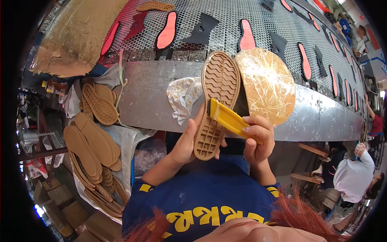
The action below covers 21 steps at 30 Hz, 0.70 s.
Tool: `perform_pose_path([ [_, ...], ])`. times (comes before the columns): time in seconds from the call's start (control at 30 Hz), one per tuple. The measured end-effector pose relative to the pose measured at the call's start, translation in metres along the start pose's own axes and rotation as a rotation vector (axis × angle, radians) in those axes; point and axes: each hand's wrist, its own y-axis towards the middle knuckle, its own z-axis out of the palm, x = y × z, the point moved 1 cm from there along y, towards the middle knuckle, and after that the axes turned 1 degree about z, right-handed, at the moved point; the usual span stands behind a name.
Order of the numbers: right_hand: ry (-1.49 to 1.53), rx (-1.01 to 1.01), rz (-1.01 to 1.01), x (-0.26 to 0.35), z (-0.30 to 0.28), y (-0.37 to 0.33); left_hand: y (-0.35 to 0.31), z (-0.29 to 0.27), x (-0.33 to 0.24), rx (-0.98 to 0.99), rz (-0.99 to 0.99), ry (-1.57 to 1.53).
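Observation:
A tan rubber shoe sole (221,78) is held up before me, its wavy and gridded tread facing up. My left hand (184,142) is closed around its lower left edge, with fingertips showing on the far side. In my right hand (260,139) is a yellow-handled brush (231,120), gripped near its narrow end. The brush's wide end, with a dark edge, lies over the middle of the sole; whether it touches cannot be told. Just behind the sole, a round brown board (268,82) wrapped in shiny film rests on the metal ledge (149,97).
Crumpled white paper (182,97) lies left of the sole. Beyond the ledge, a mesh conveyor (185,20) carries pink-and-black insoles (166,32) and black cut pieces (203,29). Tan soles (82,151) are heaped at left beside a brown sheet (76,36). A person (354,175) is at right.

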Motion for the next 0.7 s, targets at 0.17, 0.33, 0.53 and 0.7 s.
perform_pose_path([
  [0.17, 0.057, 0.028, -0.049, 0.009, 0.000, -0.006, 0.007, 0.004, -0.001, -0.068, 0.059, 0.025],
  [0.33, 0.098, 0.020, -0.073, 0.014, -0.002, -0.011, 0.015, 0.006, -0.001, -0.008, 0.162, -0.005],
  [0.53, 0.179, 0.010, -0.090, 0.018, -0.010, -0.012, 0.024, 0.018, 0.000, -0.117, 0.200, -0.032],
  [0.7, 0.225, 0.043, -0.145, 0.022, -0.019, -0.010, 0.024, 0.021, 0.000, -0.061, 0.152, -0.112],
])
